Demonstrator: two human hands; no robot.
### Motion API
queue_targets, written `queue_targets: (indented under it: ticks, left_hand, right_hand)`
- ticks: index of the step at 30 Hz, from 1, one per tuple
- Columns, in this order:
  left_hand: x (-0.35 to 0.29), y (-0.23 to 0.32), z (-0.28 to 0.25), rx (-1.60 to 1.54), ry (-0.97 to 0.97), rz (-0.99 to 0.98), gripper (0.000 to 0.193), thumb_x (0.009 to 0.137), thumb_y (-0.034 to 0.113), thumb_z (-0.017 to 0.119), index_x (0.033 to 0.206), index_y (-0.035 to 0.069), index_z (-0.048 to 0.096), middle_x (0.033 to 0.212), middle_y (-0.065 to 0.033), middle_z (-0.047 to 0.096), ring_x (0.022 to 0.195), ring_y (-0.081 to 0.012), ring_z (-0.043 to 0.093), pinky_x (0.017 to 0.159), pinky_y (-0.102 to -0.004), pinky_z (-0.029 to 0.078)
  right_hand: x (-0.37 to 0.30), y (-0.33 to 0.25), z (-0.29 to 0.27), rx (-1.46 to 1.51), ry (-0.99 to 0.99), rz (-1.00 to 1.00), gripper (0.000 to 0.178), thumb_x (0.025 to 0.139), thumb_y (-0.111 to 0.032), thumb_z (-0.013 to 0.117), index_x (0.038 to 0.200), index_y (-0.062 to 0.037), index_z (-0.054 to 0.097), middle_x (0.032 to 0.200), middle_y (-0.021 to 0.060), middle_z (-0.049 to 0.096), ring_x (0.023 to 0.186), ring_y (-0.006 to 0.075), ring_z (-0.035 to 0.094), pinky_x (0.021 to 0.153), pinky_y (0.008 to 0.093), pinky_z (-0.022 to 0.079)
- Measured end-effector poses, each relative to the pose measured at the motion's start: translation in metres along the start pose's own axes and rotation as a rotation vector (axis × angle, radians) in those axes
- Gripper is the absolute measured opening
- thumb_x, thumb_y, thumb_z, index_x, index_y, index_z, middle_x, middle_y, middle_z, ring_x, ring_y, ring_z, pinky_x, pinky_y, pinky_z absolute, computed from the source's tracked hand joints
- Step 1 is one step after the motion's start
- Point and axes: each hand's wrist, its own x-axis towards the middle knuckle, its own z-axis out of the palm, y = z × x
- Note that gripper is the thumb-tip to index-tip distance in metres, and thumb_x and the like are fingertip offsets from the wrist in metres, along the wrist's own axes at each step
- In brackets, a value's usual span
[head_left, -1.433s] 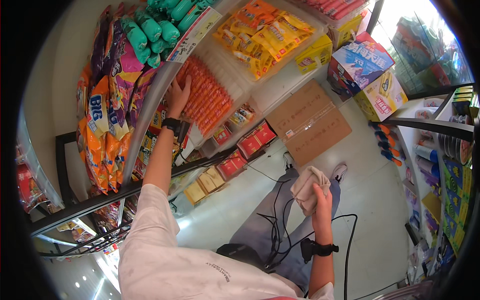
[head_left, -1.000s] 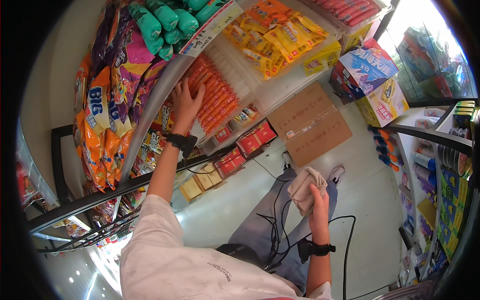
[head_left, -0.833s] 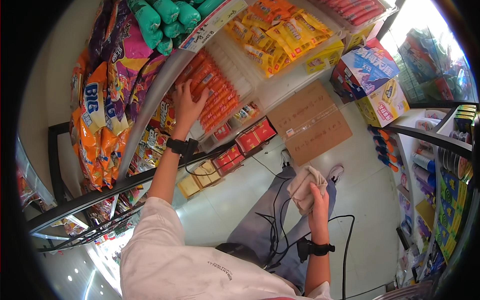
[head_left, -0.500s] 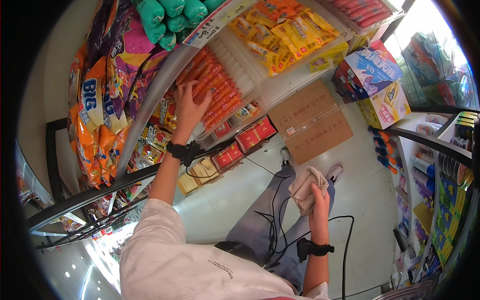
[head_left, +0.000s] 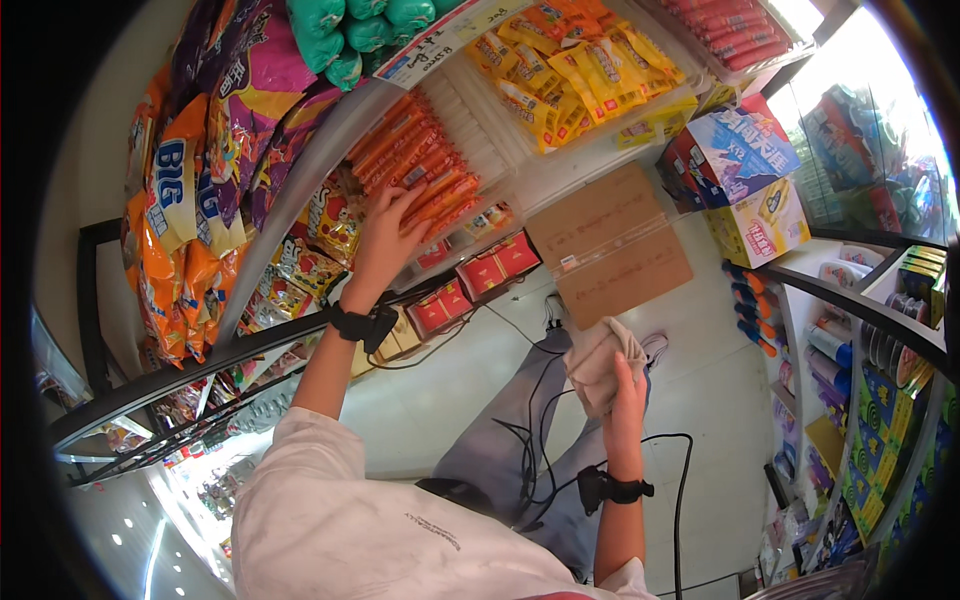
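My left hand (head_left: pixel 388 235) rests at the near end of a row of orange-wrapped snack sticks (head_left: pixel 415 150), which lie side by side in a clear plastic tray (head_left: pixel 488 182). Its fingers are apart and touch the wrappers; none of the sticks is lifted. Paler, whitish sticks (head_left: pixel 455 115) lie beside the orange ones. A crumpled beige cloth (head_left: pixel 592 370) is gripped in my right hand (head_left: pixel 626 405), held over my legs. Both wrists wear black bands.
Yellow snack packets (head_left: pixel 600 75) fill the neighbouring tray. Large snack bags (head_left: pixel 180 220) hang at left. A cardboard box (head_left: pixel 610 245) lies on the floor near red boxes (head_left: pixel 500 265). Black cables (head_left: pixel 680 500) trail by my legs. Stocked shelves (head_left: pixel 870 420) stand at right.
My left hand has moved slightly toward the near end of the orange sticks. The right hand still holds the cloth, and the whole view has shifted a little.
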Motion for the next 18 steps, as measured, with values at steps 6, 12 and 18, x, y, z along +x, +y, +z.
queue_targets:
  ticks: [6,12,18]
  left_hand:
    - [-0.011,0.017,-0.006,-0.011,0.209,-0.021,0.038,0.087,0.015,0.071,0.121,0.002,0.063,0.117,-0.0135,0.058,0.106,-0.0347,0.059,0.092,-0.0426,0.047]
    - [-0.020,-0.008,-0.001,-0.074,0.099,0.006,0.028,0.086,0.012,0.070,0.112,0.000,0.067,0.105,-0.0132,0.063,0.104,-0.0343,0.060,0.088,-0.0429,0.048]
    - [-0.022,-0.007,-0.003,-0.069,0.144,0.072,0.032,0.080,0.007,0.073,0.111,0.001,0.067,0.109,-0.0116,0.063,0.101,-0.0335,0.060,0.089,-0.0405,0.047]
  right_hand:
    - [0.024,-0.029,0.088,-0.157,-0.050,-0.345,0.044,0.102,-0.027,0.054,0.135,0.0024,0.049,0.127,0.0078,0.059,0.113,0.0131,0.055,0.096,0.0291,0.044]
    - [0.043,-0.054,0.174,-0.603,-0.282,-0.919,0.037,0.095,-0.005,0.054,0.130,0.0032,0.049,0.122,0.0197,0.059,0.113,0.0300,0.058,0.096,0.0365,0.046]
    - [0.074,-0.058,0.248,-0.957,-0.405,-1.141,0.058,0.078,0.003,0.062,0.133,0.0035,0.045,0.121,0.0237,0.057,0.113,0.0421,0.054,0.097,0.0457,0.045]
